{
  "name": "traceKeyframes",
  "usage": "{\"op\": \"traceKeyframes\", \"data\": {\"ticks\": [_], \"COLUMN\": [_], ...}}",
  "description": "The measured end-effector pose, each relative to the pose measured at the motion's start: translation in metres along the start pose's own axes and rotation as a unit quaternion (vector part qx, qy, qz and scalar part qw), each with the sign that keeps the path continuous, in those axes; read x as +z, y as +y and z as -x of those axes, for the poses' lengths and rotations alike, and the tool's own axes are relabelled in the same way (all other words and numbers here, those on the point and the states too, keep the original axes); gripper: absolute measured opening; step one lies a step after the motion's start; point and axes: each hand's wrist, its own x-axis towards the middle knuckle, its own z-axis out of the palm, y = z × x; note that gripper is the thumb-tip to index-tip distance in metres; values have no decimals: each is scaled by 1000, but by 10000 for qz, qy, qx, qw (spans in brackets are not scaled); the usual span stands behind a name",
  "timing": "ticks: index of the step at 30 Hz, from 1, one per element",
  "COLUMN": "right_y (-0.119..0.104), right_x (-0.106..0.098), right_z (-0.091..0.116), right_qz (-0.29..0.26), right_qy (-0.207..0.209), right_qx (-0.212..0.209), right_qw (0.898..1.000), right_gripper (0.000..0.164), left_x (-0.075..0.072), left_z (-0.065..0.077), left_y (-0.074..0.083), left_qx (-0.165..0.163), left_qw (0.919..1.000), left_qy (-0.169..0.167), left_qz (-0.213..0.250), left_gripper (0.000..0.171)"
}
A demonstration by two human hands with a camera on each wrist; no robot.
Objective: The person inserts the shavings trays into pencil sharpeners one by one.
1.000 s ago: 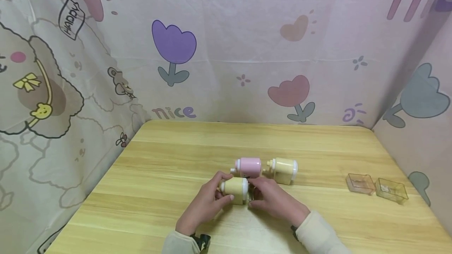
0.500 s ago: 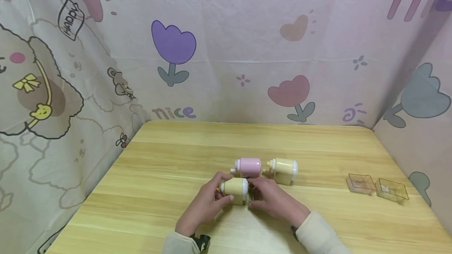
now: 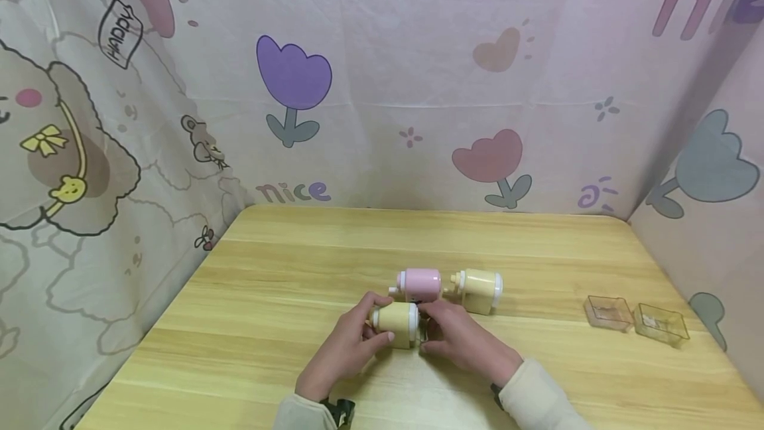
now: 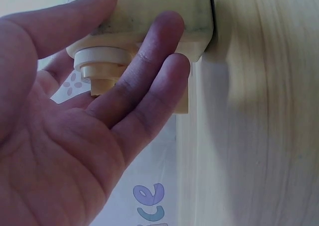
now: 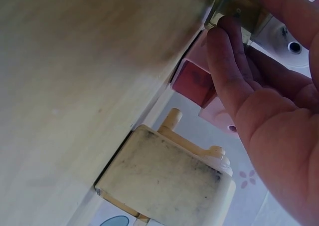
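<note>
In the head view my left hand point(image 3: 344, 345) grips a yellow crank pencil sharpener point(image 3: 395, 324) on the table, thumb on the near side and fingers round its far side. In the left wrist view the sharpener's body point(image 4: 149, 11) and crank point(image 4: 102, 69) show beside the fingers. My right hand point(image 3: 459, 336) pinches a clear yellowish shavings drawer point(image 5: 237, 9) at the sharpener's right end. Its fingers partly hide the drawer. A pink sharpener point(image 3: 420, 281) stands just behind, and a second yellow sharpener point(image 3: 482, 286) is to its right.
Two see-through drawers, one pinkish point(image 3: 609, 314) and one yellowish point(image 3: 661, 325), lie near the right edge of the wood-grain table point(image 3: 310, 251). A printed curtain point(image 3: 382, 52) hangs behind and at both sides.
</note>
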Motion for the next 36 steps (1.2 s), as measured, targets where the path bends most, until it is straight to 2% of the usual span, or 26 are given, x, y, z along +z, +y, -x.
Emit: {"op": "traceKeyframes", "data": {"ticks": [8, 23, 36], "right_y": [0, -1, -3], "right_x": [-1, 2, 2], "right_z": [-1, -4, -5], "right_qz": [11, -89, 157], "right_qy": [-21, -37, 30], "right_qx": [-83, 10, -164], "right_qw": [10000, 10000, 9997], "right_gripper": [55, 51, 51], "left_x": [0, 0, -1], "left_z": [0, 1, 0], "left_y": [0, 2, 3], "left_qx": [-18, 55, 93], "left_qw": [10000, 10000, 9999], "left_qy": [-5, 13, 22], "left_qz": [-10, -10, -33], "left_gripper": [42, 41, 41]}}
